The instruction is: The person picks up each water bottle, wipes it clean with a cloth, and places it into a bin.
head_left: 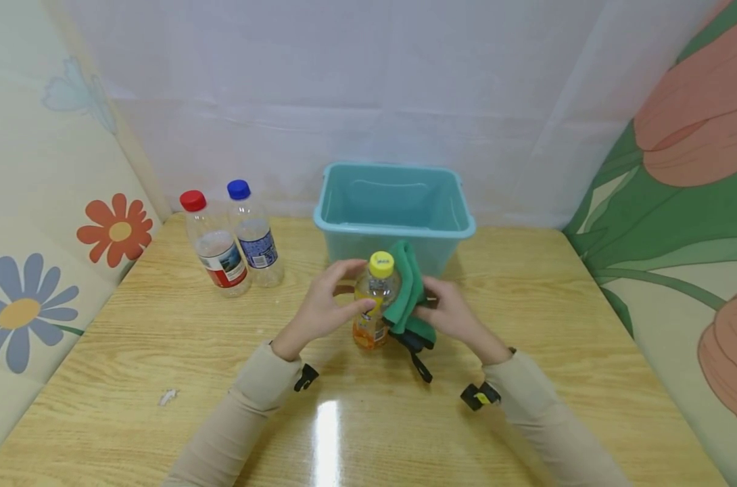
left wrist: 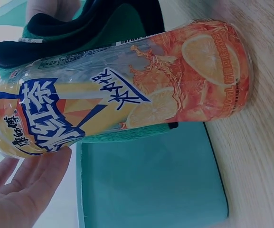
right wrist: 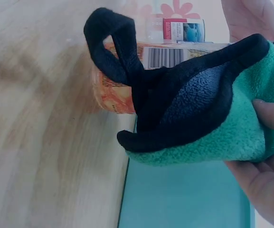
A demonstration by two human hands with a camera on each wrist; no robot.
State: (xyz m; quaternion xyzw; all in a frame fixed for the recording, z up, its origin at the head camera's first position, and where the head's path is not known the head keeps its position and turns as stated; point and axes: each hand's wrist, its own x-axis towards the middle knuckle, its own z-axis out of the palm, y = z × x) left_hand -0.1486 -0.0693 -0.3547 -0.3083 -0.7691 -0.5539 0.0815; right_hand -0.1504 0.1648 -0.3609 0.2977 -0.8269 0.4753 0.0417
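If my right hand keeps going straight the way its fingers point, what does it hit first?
Most likely the orange drink bottle: the right hand points left, holding the green cloth against it. Beyond waits the left hand. Depth is unclear.

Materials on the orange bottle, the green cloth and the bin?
Orange bottle: clear glossy plastic, likely PET, with a printed film label and yellow cap. Green cloth: fuzzy fleece, napped texture, black trim. Bin: smooth teal plastic, probably moulded.

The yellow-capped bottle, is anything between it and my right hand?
Yes. The green cloth lies between the right hand and the bottle, pressed to the bottle's right side. The left hand touches the bottle directly.
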